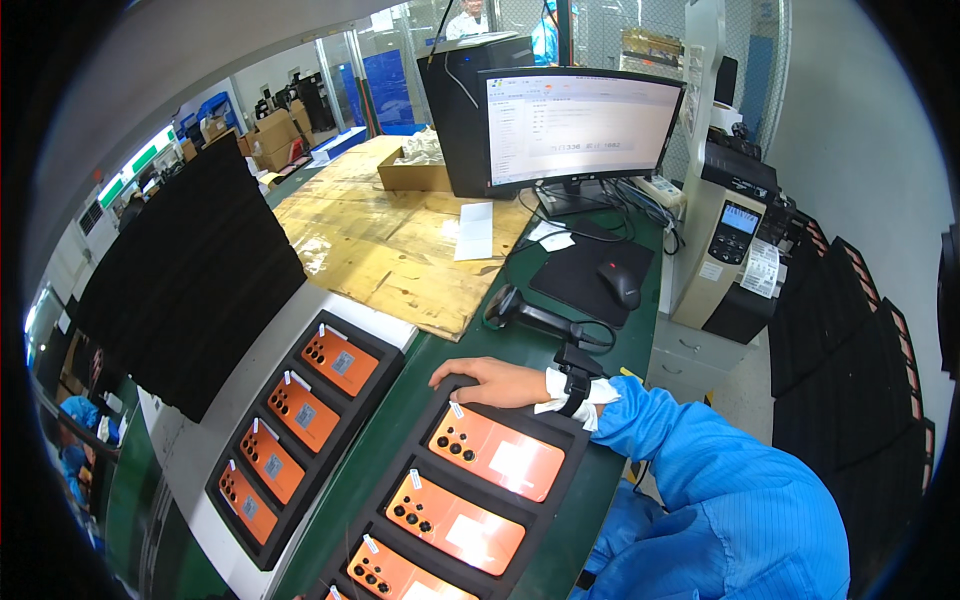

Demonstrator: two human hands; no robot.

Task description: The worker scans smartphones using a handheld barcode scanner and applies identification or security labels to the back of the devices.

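Orange phones (496,452) in a far tray (370,388) and a near tray (574,445), seemingly at unequal stages.
The right hand (487,383) holds the near tray by its far end, over the green table (428,352); the left hand is out of view. All four phones in the far tray bear square labels (343,362) and appear finished. Bright patches obscure whether the near phones are labelled; that row, cut by the lower edge, perhaps remains.

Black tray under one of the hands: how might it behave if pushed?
The tray would probably slide rather than tip, since it's broad and low. It looks like foam, so probably light, though the orange phones add weight. They'd likely travel along, sitting in recesses.
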